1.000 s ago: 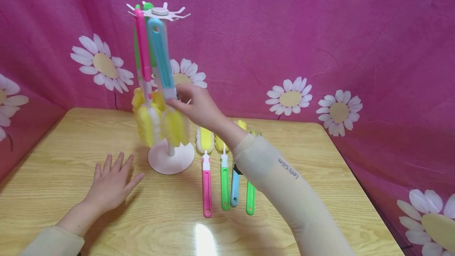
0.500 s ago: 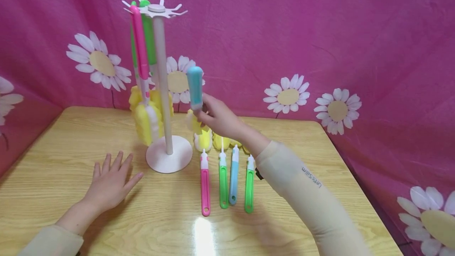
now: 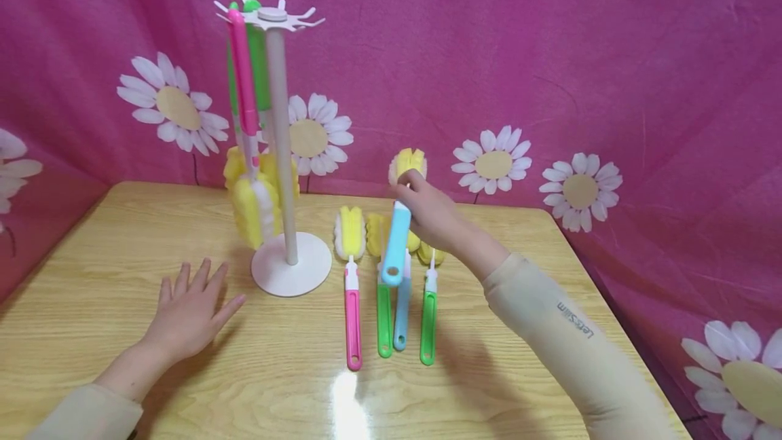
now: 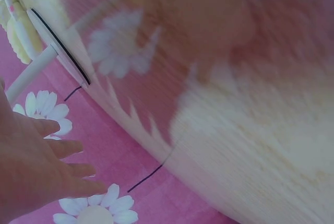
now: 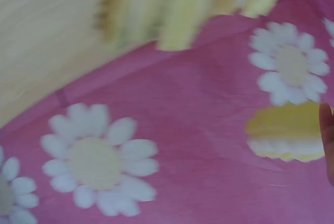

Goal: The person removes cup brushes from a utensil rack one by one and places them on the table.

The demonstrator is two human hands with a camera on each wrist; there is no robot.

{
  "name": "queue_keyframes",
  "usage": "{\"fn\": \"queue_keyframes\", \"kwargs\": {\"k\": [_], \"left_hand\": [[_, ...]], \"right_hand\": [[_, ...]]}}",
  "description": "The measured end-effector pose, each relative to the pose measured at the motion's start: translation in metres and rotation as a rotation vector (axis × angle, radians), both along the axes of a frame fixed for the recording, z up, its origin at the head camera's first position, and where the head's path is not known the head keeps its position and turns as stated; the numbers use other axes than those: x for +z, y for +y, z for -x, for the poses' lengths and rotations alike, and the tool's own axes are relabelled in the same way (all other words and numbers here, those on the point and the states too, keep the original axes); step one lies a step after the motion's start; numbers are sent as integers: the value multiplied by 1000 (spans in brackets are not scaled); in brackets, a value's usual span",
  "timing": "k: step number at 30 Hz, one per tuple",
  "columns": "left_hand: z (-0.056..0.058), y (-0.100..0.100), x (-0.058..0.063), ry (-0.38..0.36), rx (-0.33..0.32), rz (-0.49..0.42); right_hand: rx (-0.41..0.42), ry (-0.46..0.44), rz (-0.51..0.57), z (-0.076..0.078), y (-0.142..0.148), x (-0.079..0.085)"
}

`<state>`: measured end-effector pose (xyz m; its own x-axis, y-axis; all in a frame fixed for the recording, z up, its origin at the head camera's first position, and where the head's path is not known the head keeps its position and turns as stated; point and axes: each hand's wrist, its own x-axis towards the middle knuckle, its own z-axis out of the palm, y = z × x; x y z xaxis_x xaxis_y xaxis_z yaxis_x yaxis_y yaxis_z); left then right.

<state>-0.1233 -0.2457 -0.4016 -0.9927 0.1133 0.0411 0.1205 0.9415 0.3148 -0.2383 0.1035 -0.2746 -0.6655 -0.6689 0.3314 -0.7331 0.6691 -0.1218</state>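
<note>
My right hand (image 3: 430, 212) grips a blue-handled sponge brush (image 3: 397, 243) by its neck, above the brushes on the table. Its yellow and white sponge head (image 5: 286, 132) points away from me, and its handle end hangs toward me. Below it lie a pink-handled brush (image 3: 354, 324), a green one (image 3: 383, 318), a second blue one (image 3: 400, 321) and another green one (image 3: 429, 324), side by side. My left hand (image 3: 186, 318) rests with spread fingers on the table, left of the white rack (image 3: 281, 134). In the left wrist view that hand (image 4: 42, 169) holds nothing.
On the rack's left arms hang a pink brush (image 3: 243, 73) and green brushes (image 3: 259, 66), sponge heads down. The rack's round base (image 3: 311, 270) stands on the wooden table (image 3: 519, 277). A pink flowered cloth (image 3: 397, 53) backs the table.
My right hand has taken the blue brush off the rack and carried it right, over the lying brushes. The brush has turned from handle up to handle toward me. My left hand stays put.
</note>
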Motion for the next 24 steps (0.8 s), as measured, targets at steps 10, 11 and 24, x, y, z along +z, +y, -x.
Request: {"fn": "queue_keyframes", "kwargs": {"k": [10, 11, 24], "left_hand": [[-1, 1, 0, -14, -1, -7], [-1, 1, 0, -15, -1, -7], [2, 1, 0, -23, -6, -9]], "right_hand": [[-36, 134, -133, 2, 74, -58], [-56, 128, -140, 2, 81, -64], [-184, 10, -258, -10, 128, -111]]}}
